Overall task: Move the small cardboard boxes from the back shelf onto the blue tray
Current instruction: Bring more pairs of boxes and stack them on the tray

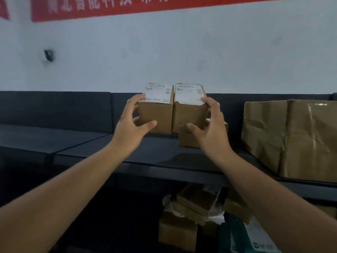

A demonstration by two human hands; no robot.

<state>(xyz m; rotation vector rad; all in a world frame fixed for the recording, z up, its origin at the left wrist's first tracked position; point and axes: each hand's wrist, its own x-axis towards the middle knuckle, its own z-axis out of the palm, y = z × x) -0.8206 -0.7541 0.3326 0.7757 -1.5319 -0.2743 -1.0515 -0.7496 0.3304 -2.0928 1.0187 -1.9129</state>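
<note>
Small cardboard boxes (156, 114): left grip (130, 126) holds one, right grip (211, 128) another | dark shelf (91, 143) | white wall (164, 52)

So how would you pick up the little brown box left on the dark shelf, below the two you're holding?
Probably from the front and above. The small brown cardboard box lies flat on the dark shelf, so a thumb and fingers could pinch its left and right sides. The big taped cardboard box stands apart from it, leaving room.

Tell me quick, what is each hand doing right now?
The left hand grips the left small box.
The right hand grips the right small box.
</note>
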